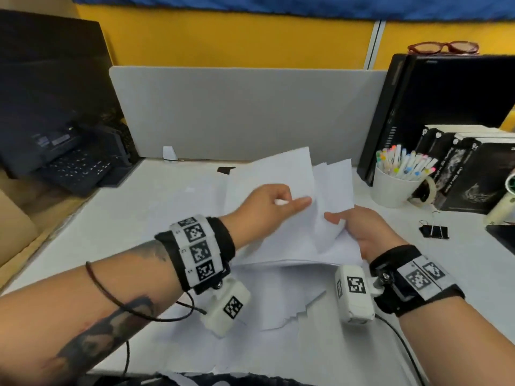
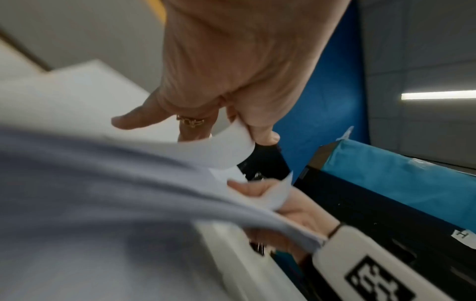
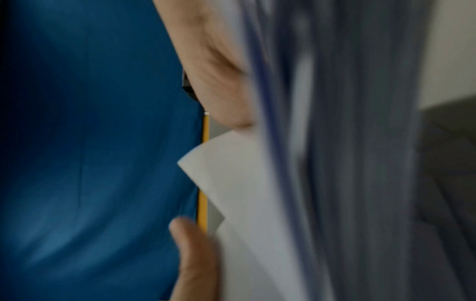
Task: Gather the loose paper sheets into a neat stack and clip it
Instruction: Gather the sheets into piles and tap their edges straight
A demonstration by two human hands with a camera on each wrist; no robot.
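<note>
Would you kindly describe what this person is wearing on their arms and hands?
The left hand and right hand are bare and sleeveless. Each wrist carries a black strap with white square-coded tags and a white boxy camera trailing a black cable. The left forearm has dark tattoos and a thin dark cord bracelet; a gold ring sits on one left finger.

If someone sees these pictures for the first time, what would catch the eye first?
Probably the fanned bundle of white paper sheets held above the desk, the left hand pinching its top and the right hand gripping its right edge. More sheets lie scattered underneath. To the right sit a black binder clip and a white cup of markers.
</note>
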